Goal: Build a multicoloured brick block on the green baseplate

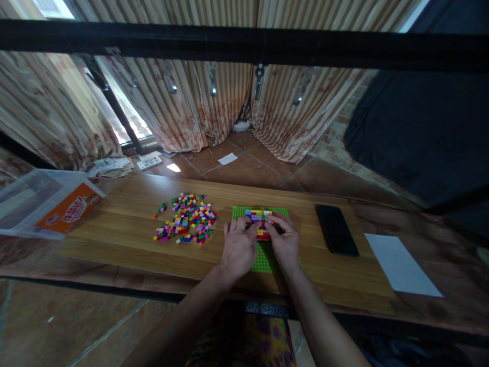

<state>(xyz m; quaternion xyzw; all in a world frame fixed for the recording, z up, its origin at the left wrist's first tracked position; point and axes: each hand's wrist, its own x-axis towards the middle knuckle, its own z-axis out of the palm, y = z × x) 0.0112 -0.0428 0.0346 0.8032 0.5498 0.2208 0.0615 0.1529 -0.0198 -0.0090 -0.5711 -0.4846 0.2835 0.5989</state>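
A green studded baseplate [263,261] lies on the wooden board in front of me. On it stands a build of toy bricks [260,213], with yellow, blue, purple and red rows. From the left, my left hand [240,247] is closed with thumb and fingertips at the bricks. My right hand [285,243] bends in from the right, its thumb and fingers pinched on the same build. The fingers cover the middle of the bricks, so any single small brick between them is hidden. To the left of my hands, loose coloured bricks [194,216] are spread in a heap.
The wooden board [126,224] carries a black phone [336,229] at the right. Beyond it lies a white sheet of paper [401,265]. A clear plastic box [34,178] with an orange label sits at the left end. Curtains [183,112] hang behind a dark bar [229,46].
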